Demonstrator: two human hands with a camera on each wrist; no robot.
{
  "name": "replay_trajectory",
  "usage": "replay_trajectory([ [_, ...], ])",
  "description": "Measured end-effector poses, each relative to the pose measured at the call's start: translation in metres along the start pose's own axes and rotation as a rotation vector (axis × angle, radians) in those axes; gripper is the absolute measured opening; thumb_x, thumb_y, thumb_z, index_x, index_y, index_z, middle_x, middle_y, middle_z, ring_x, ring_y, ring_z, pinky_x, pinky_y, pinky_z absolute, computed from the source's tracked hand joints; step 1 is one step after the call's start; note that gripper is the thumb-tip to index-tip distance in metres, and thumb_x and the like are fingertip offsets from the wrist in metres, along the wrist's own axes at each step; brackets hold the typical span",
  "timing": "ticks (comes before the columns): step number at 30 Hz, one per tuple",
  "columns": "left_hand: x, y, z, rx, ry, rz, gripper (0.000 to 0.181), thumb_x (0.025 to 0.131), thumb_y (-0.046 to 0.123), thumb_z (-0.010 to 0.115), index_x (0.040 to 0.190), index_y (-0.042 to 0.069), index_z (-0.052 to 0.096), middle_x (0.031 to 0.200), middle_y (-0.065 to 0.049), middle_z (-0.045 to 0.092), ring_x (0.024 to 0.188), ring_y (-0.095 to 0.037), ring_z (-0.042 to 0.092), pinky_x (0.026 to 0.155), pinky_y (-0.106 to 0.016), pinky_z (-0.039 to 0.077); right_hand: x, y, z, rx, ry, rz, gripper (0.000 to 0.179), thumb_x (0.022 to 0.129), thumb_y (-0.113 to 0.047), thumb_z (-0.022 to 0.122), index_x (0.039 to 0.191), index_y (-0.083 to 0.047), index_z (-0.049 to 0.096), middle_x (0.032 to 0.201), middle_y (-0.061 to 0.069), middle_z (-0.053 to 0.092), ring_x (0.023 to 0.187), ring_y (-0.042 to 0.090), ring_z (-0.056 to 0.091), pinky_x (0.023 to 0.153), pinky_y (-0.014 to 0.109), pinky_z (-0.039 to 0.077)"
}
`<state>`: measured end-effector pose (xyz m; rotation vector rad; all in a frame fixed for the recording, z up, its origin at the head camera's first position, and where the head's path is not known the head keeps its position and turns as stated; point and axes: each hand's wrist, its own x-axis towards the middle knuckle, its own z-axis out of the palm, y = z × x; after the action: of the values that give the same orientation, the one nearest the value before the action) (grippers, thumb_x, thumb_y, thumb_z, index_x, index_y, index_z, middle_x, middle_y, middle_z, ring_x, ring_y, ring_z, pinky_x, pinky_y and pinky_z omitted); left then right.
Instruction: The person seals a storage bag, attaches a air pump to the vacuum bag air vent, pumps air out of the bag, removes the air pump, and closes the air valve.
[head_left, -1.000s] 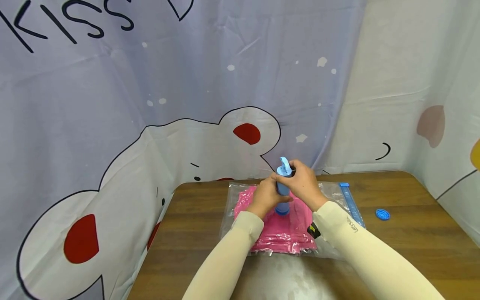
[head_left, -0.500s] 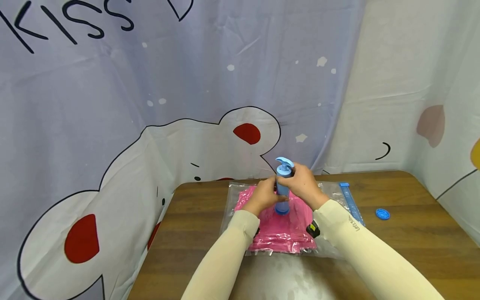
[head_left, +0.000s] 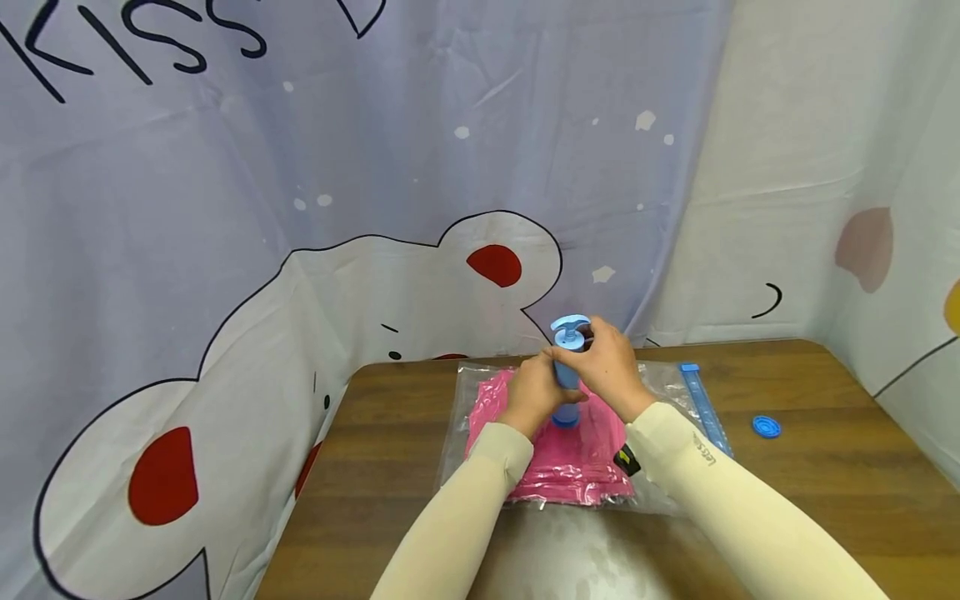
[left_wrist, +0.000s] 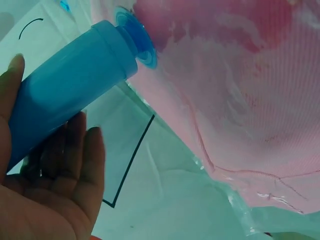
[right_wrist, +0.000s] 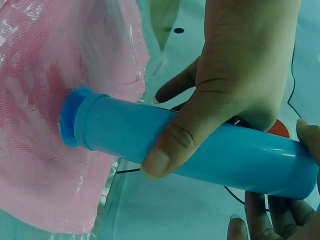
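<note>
A blue hand pump [head_left: 567, 379] stands upright on a clear plastic bag [head_left: 660, 492] holding folded pink cloth [head_left: 558, 462]. Its light blue crosswise handle [head_left: 570, 322] rises above the hands. My left hand [head_left: 534, 390] grips the middle of the barrel; in the right wrist view this left hand [right_wrist: 235, 80] lays its thumb along the tube. Higher up, just under the handle, my right hand [head_left: 603, 367] holds the pump with thumb and fingers. In the left wrist view the pump's flared foot [left_wrist: 137, 37] sits against the bag.
A blue ridged disc [head_left: 766, 427] lies on the wooden table [head_left: 847, 492] to the right. The bag's blue slider strip [head_left: 705, 408] runs along its right edge. A printed curtain [head_left: 405, 300] hangs close behind the table.
The pump's handle has turned from end-on to crosswise. My left hand slid slightly left on the barrel, then came back in. The pump's foot stays in place on the bag.
</note>
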<state>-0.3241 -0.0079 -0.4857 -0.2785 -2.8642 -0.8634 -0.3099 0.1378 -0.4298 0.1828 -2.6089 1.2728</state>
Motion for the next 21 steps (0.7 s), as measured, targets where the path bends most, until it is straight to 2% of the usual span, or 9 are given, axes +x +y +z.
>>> replay_trajectory([
  [4,-0.001,-0.005,-0.003,-0.077,-0.055,0.030,0.086,0.082,0.036,0.106,0.152,0.010,0.064,0.135,-0.012,0.082,0.120,-0.030,0.081,0.100,-0.046,0.069,0.001,-0.001,-0.004,-0.013,-0.014,-0.019,0.052,0.099,-0.035,0.088,0.130,0.003,0.072,0.123,0.023,0.081,0.104,0.036,0.076,0.089,0.046,0.062],
  [8,0.002,-0.011,-0.013,-0.181,-0.124,0.098,0.081,0.084,0.024,0.104,0.151,0.007,0.063,0.137,-0.015,0.081,0.124,-0.033,0.081,0.103,-0.041,0.069,0.004,-0.003,-0.007,-0.003,-0.049,-0.022,0.032,0.098,-0.027,0.085,0.114,-0.001,0.076,0.102,0.015,0.081,0.086,0.024,0.067,0.076,0.032,0.054],
  [11,0.004,-0.014,-0.017,-0.229,-0.167,0.134,0.073,0.087,0.019,0.102,0.149,0.006,0.066,0.139,-0.017,0.081,0.129,-0.035,0.080,0.106,-0.043,0.068,0.006,-0.005,-0.007,0.015,-0.071,-0.011,0.024,0.096,-0.023,0.084,0.105,-0.002,0.075,0.091,0.009,0.074,0.080,0.020,0.059,0.073,0.029,0.049],
  [14,0.004,-0.016,-0.017,-0.237,-0.192,0.132,0.067,0.090,0.018,0.099,0.149,0.007,0.068,0.138,-0.017,0.082,0.129,-0.035,0.080,0.107,-0.044,0.068,0.006,-0.005,-0.006,0.025,-0.087,0.002,0.022,0.095,-0.022,0.083,0.102,-0.003,0.073,0.089,0.006,0.070,0.081,0.020,0.057,0.074,0.030,0.049],
  [17,0.002,-0.016,-0.014,-0.220,-0.181,0.118,0.064,0.090,0.018,0.099,0.146,0.007,0.070,0.136,-0.016,0.082,0.127,-0.034,0.081,0.105,-0.043,0.069,0.004,-0.004,-0.003,0.041,-0.100,0.011,0.025,0.096,-0.023,0.081,0.109,-0.003,0.073,0.099,0.010,0.076,0.091,0.024,0.064,0.082,0.036,0.056],
  [19,0.001,-0.014,-0.012,-0.188,-0.146,0.104,0.063,0.088,0.020,0.101,0.143,0.008,0.073,0.133,-0.014,0.084,0.124,-0.032,0.083,0.102,-0.041,0.070,0.002,-0.002,0.000,0.063,-0.109,0.020,0.035,0.098,-0.027,0.081,0.122,-0.002,0.073,0.117,0.016,0.080,0.106,0.030,0.071,0.095,0.043,0.061],
  [21,0.000,-0.010,-0.009,-0.123,-0.102,0.097,0.062,0.085,0.025,0.103,0.138,0.009,0.075,0.128,-0.012,0.086,0.119,-0.030,0.084,0.099,-0.041,0.070,0.000,-0.001,0.002,0.087,-0.115,0.028,0.053,0.101,-0.032,0.081,0.143,-0.003,0.068,0.141,0.020,0.075,0.129,0.037,0.071,0.111,0.053,0.060],
])
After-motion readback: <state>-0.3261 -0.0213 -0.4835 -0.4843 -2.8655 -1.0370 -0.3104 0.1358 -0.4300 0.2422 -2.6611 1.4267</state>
